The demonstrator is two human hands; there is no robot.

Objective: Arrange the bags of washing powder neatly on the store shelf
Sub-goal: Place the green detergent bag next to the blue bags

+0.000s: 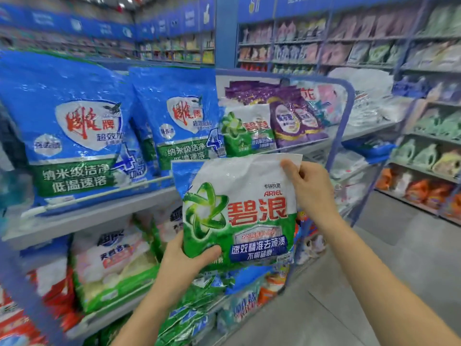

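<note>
**Bag of Ariel powder held in both hands at the shelf**

Bag of Ariel washing powder (239, 213), green and white with red characters, is held upright in the air in front of the shelving, with its printed face turned to the camera. Its lower left corner is gripped by the left hand (184, 260), the thumb laid across the front and the fingers hidden behind. Its top right corner is pinched by the right hand (309, 186), the thumb pressed on the white seal. The two hands are kept well apart, at opposite corners of the bag.

Just behind and below the bag, crumpled green and blue bags are seen on the lower shelves, and a white and green bag (112, 263) is leaned to their left. On the upper shelf (82, 221), two large blue bags (72, 136) are stood upright side by side behind a thin rail. To their right a smaller Ariel bag (247, 131) is stood, and purple bags (291, 116) are stacked beside and behind it. The shelf end is closed by a blue tubular frame (348, 116).

Across the grey floor (374, 283), further shelves (424, 146) of blurred bottles and pouches are lined along the aisle.
</note>
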